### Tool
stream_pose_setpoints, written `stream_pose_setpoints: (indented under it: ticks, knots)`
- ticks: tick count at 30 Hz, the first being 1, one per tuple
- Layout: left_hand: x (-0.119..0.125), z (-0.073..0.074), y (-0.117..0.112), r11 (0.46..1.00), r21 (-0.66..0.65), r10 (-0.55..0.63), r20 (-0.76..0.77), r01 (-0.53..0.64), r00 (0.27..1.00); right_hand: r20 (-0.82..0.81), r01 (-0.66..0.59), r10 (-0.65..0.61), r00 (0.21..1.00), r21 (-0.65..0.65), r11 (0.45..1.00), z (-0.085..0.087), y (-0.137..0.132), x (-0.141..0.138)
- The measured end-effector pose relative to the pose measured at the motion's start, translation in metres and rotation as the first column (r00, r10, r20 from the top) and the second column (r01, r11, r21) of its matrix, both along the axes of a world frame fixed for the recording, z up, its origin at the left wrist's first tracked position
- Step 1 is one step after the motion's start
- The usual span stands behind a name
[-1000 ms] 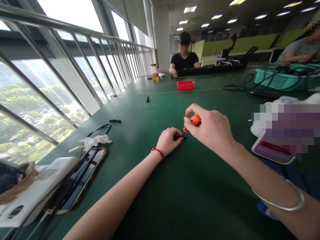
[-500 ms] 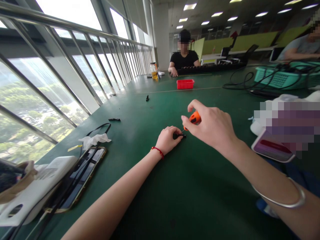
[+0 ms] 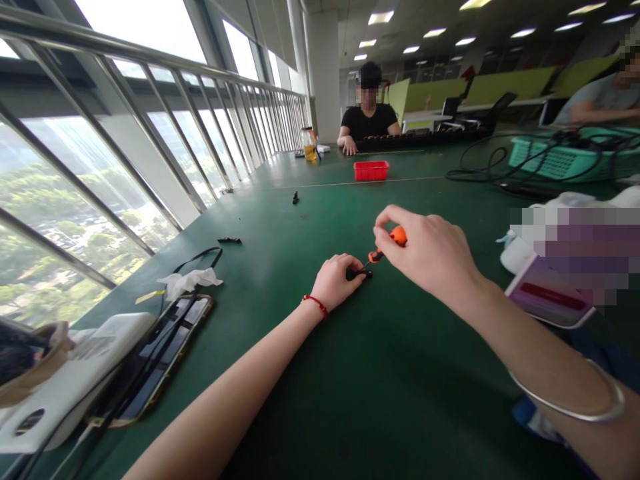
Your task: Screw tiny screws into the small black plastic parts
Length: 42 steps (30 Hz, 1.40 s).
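Orange screwdriver (image 3: 399, 235) in right grip (image 3: 433, 250), aslant above left grip's (image 3: 337, 280) black piece (image 3: 369, 273)

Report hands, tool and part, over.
Left hand pinching small black part. Right hand curled around orange screwdriver, shaft slanting to part. Red box beyond, apart from hands.

1. Surface (image 3: 300, 393): green, a pale line (image 3: 325, 184) across its far part.
2. Black part (image 3: 369, 274), held against it by left hand (image 3: 336, 280).
3. Red tray (image 3: 371, 171), far middle.
4. Black strip (image 3: 229, 240), left.
5. Smartphone (image 3: 183, 333), near left, screen upward.
6. Teal basket (image 3: 545, 162), far right.
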<state>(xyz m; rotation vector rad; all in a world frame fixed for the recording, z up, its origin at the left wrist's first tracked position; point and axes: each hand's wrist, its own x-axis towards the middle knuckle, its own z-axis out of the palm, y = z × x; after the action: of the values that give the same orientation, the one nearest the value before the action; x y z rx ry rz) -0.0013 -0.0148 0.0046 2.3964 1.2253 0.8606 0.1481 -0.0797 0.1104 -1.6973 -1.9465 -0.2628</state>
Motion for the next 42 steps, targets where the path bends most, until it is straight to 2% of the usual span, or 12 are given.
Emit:
stream_pose_setpoints:
  ticks: [5, 9, 14, 19, 24, 29, 34, 42]
  knots:
    - [0.000, 0.000, 0.000, 1.000, 0.008, -0.002, -0.016, 0.002, 1.000, -0.043, -0.045, 0.046, 0.998, 0.017, 0.999, -0.002, 0.001, -0.001]
    - [0.000, -0.001, 0.001, 1.000, 0.006, -0.004, -0.005, 0.004, 1.000, 0.010, 0.009, -0.009, 1.000, 0.013, 1.000, -0.002, 0.001, -0.001]
    - [0.000, -0.001, 0.001, 1.000, 0.004, -0.002, -0.014, 0.002, 1.000, -0.030, -0.016, 0.016, 0.999, 0.011, 1.000, 0.000, 0.000, -0.001]
    - [0.000, -0.001, 0.001, 1.000, 0.008, -0.005, -0.001, 0.005, 1.000, 0.018, 0.020, -0.021, 1.000, 0.006, 1.000, -0.001, 0.001, -0.001]
    - [0.000, -0.002, 0.001, 1.000, 0.020, 0.001, -0.011, 0.000, 1.000, -0.035, -0.054, 0.055, 0.998, 0.039, 0.998, -0.003, 0.001, -0.002]
    - [0.001, -0.001, 0.001, 1.000, 0.010, -0.008, 0.008, 0.008, 1.000, -0.048, -0.030, 0.029, 0.998, -0.020, 0.999, -0.003, 0.001, -0.002]
    - [0.000, 0.001, 0.000, 1.000, 0.000, 0.000, -0.006, -0.001, 1.000, -0.092, -0.032, 0.038, 0.995, 0.062, 0.998, -0.001, 0.004, 0.002]
    - [0.000, 0.001, 0.000, 1.000, -0.015, 0.000, -0.011, 0.000, 1.000, -0.107, 0.033, -0.016, 0.994, 0.161, 0.986, -0.002, 0.011, 0.011]
